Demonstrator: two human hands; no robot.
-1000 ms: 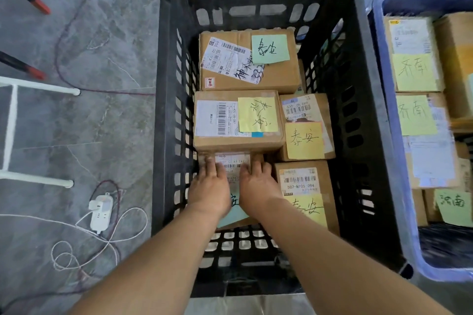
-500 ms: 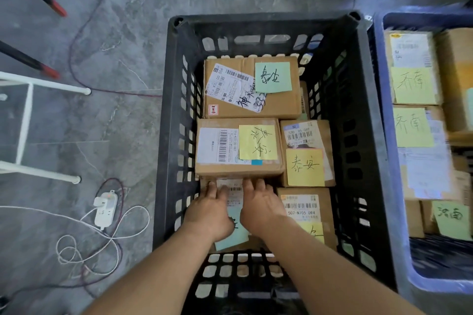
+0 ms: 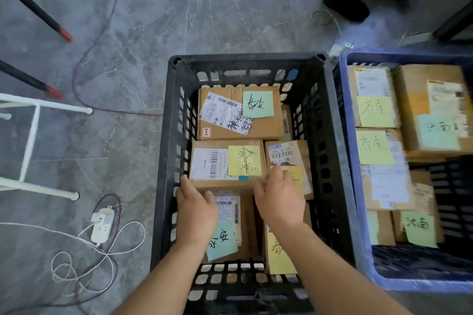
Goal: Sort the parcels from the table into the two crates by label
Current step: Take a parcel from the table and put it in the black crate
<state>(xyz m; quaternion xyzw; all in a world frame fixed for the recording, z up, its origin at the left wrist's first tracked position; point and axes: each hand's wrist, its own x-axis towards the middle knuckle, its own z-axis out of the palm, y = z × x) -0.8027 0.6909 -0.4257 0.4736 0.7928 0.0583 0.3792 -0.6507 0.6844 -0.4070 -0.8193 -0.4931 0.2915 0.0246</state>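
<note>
Parcels (image 3: 256, 133) of brown cardboard are lying label-up in two crates that are standing side by side on the grey floor (image 3: 153, 20). The black crate (image 3: 163, 161) is sitting in the middle and is holding five cartons. The blue crate (image 3: 350, 186) is standing just to its right, packed with more cartons under yellow and pale green notes.

In the black crate, the far parcel (image 3: 222, 133) is carrying a green note. The middle-left parcel (image 3: 204, 183) and the middle-right parcel (image 3: 304, 151), both with yellow notes, are lying in front of it. Nearest the person are the near-left parcel (image 3: 245, 225) with a blue-green note and the near-right parcel (image 3: 279, 256) with a yellow one.

Both forearms are reaching into the black crate. The left hand (image 3: 195, 212) is lying over the near-left parcel, its fingertips pointing at the near left corner of the middle-left parcel. The right hand (image 3: 279, 199) is covering the near edge of the middle-right parcel and part of its note. Each grip is loose, fingers straight or relaxed and curled around nothing. Motion blur is making it hard to tell whether the fingers are actually touching the cardboard.

A white power strip (image 3: 102, 222) with looping cords is lying on the floor to the left of the black crate.
</note>
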